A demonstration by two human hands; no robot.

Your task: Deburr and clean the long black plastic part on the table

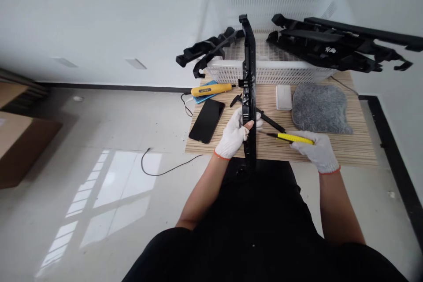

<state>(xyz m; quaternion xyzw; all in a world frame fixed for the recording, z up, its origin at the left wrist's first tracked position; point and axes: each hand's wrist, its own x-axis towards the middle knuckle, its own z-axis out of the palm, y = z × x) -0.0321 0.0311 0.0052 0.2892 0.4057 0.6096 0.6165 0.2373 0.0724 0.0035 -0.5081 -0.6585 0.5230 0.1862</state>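
Observation:
My left hand (pixel 234 134), in a white knit glove with the thumb tip bare, is closed around the lower half of a long black plastic trim part (pixel 250 66). The part stands lengthwise in front of me, its far end reaching over the basket. In my gloved right hand (pixel 315 150) is a yellow utility knife (pixel 295 138), its dark tip pointing left toward the part, a short way off it. A thin black bar-shaped tool (pixel 271 121) lies on the table, partly hidden behind the part and my left fingers.
A white plastic basket (pixel 291 70) at the back holds several black plastic parts (pixel 330 44) that jut over its sides. On the wooden table (pixel 346 150) lie a phone (pixel 207 121), a yellow corded tool (pixel 211 90), a white box (pixel 283 97) and a grey cloth (pixel 320 108).

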